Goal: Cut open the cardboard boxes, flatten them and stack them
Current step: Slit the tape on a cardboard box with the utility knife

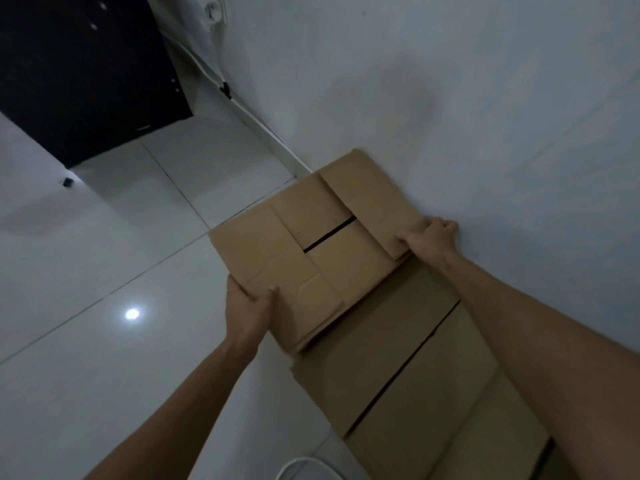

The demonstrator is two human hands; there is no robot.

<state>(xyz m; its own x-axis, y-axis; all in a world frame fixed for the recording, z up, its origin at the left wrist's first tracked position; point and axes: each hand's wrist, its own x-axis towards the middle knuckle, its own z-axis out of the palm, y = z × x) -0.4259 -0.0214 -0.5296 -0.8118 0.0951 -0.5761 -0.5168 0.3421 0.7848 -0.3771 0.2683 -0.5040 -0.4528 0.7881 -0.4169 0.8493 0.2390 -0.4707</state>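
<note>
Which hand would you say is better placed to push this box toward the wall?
Likely left: left hand holds the box's floor-side edge; right hand is between box and wall.

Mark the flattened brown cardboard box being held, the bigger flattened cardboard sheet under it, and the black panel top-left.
Held flattened brown cardboard box (346, 261): head view, panel below the slit.
Bigger flattened brown cardboard sheet (398, 341): head view, upper panel.
Black flat panel (86, 74): head view, centre.
</note>
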